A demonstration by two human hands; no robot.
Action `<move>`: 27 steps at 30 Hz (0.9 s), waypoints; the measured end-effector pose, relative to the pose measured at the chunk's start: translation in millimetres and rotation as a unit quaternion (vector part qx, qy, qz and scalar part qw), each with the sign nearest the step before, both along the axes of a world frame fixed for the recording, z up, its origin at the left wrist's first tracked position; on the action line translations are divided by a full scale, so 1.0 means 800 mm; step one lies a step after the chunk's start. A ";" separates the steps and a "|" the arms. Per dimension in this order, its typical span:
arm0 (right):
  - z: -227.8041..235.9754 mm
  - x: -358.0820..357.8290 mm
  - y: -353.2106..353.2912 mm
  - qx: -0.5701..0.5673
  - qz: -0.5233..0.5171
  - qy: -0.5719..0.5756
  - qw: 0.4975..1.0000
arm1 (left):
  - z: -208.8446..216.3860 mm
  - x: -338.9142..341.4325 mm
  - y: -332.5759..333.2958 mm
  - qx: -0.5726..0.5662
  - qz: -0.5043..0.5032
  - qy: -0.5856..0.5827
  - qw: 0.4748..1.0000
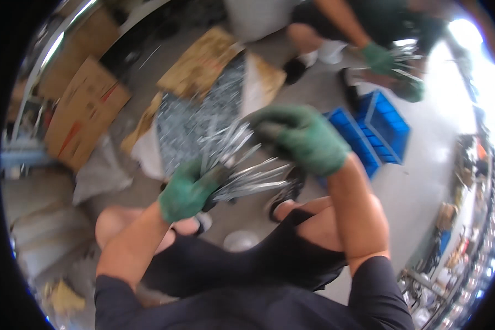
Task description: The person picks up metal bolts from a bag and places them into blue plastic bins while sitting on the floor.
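Note:
My left hand (188,190), in a green glove, is closed around a bundle of thin silvery metal strips (258,179) that fan out to the right and upward. My right hand (305,140), gloved the same way, hovers at the upper right of the bundle. Its fingers are curled, with the fingertips beside the upper strip ends; blur hides what they hold, if anything. Below and beyond my hands a large heap of similar grey metal pieces (184,129) lies on an opened sack (198,63) on the floor.
Two blue plastic crates (388,129) stand to the right. Beyond them a crouching co-worker's gloved hand (378,59) holds similar strips. At left are a cardboard sheet (85,113) and a whitish sack (102,170). A cluttered rack (445,275) runs along the right. A white round object (241,240) sits between my legs.

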State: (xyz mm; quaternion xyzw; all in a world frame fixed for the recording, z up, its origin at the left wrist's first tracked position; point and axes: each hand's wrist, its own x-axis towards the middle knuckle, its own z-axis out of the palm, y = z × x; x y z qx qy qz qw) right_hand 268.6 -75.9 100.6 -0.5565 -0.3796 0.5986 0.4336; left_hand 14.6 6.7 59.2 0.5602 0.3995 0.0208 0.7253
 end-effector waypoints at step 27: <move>-0.006 -0.025 0.012 -0.051 -0.012 0.125 0.991 | -0.002 -0.016 0.006 0.006 -0.072 -0.066 0.995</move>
